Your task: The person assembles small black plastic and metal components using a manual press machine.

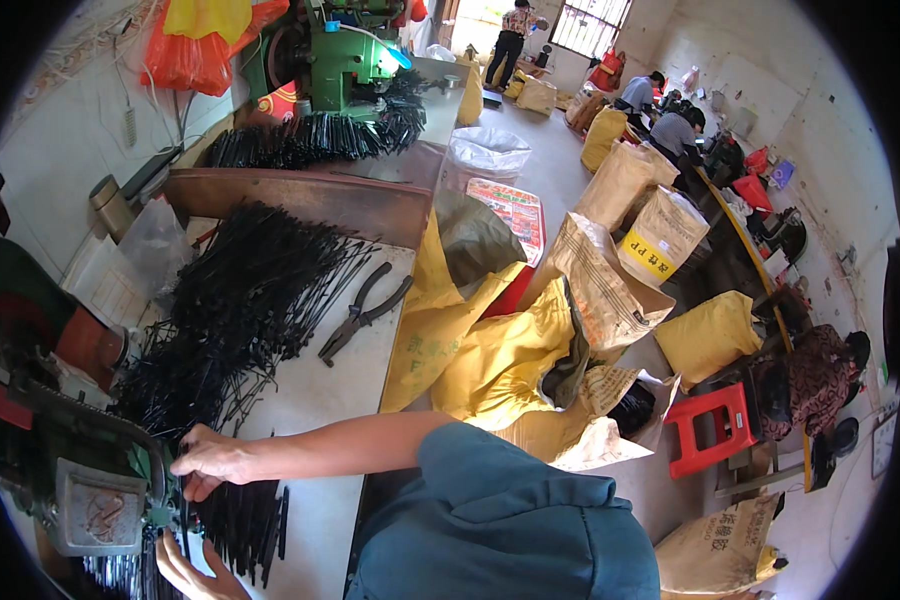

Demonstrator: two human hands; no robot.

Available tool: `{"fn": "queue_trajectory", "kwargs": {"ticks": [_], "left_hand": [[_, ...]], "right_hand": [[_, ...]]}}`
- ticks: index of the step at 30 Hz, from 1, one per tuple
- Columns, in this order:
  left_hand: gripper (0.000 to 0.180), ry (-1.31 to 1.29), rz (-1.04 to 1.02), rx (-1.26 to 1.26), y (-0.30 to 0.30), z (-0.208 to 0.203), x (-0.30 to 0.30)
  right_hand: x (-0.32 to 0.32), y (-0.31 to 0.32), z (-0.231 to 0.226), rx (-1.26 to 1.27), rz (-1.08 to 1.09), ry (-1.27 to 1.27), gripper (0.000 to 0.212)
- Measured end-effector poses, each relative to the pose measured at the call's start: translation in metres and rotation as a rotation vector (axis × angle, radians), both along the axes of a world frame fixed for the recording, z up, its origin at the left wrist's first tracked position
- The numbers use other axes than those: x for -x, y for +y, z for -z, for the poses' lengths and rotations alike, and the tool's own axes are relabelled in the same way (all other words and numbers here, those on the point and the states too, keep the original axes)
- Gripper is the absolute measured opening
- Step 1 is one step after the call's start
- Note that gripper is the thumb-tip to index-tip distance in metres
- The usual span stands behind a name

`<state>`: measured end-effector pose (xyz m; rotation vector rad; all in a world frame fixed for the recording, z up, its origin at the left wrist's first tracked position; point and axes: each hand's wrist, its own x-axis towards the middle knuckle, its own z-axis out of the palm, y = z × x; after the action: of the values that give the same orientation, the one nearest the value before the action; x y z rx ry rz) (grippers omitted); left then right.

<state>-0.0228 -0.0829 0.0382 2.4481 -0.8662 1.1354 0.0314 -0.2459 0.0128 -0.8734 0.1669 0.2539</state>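
Note:
My right hand (pixel 213 462) reaches in from the right, its fingers pinched on a thin black strip (pixel 185 515) beside the green machine (pixel 100 505) at the left. Just below, at the lower edge, is my left hand (pixel 195 575), partly cut off. Its fingers are stretched out and apart, close to the strip's lower end. A loose row of black strips (pixel 255 530) lies on the pale worktable (pixel 320 480) to the right of both hands. Beyond them rises a large heap of thin black strips (pixel 255 280). Pliers with dark handles (pixel 365 313) rest near that heap.
A brown wooden board (pixel 310 205) divides the table from another bench with a green machine (pixel 350 65). Yellow sacks (pixel 515 350) and brown paper sacks (pixel 610 285) crowd the floor to the right, near a red stool (pixel 710 430). Several people work farther off.

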Motion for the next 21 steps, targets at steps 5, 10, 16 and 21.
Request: {"fn": "queue_trajectory", "kwargs": {"ticks": [5, 10, 16, 21], "left_hand": [[0.021, 0.743, 0.236, 0.260, -0.001, 0.001, 0.011], [0.019, 1.636, 0.295, 1.317, 0.022, 0.022, -0.017], [0.027, 1.476, 0.120, 1.810, 0.019, 0.008, -0.015], [0.019, 1.543, 0.300, 1.748, 0.014, 0.023, -0.038]], "right_hand": [[-0.018, -0.003, 0.008, -0.053, 0.034, -0.063, 0.022], [-0.013, 0.007, 0.005, -0.032, 0.054, -0.011, 0.017], [-0.015, 0.016, 0.003, -0.090, 0.043, 0.028, 0.015], [-0.018, -0.008, 0.014, -0.063, -0.035, -0.049, 0.011]]}}
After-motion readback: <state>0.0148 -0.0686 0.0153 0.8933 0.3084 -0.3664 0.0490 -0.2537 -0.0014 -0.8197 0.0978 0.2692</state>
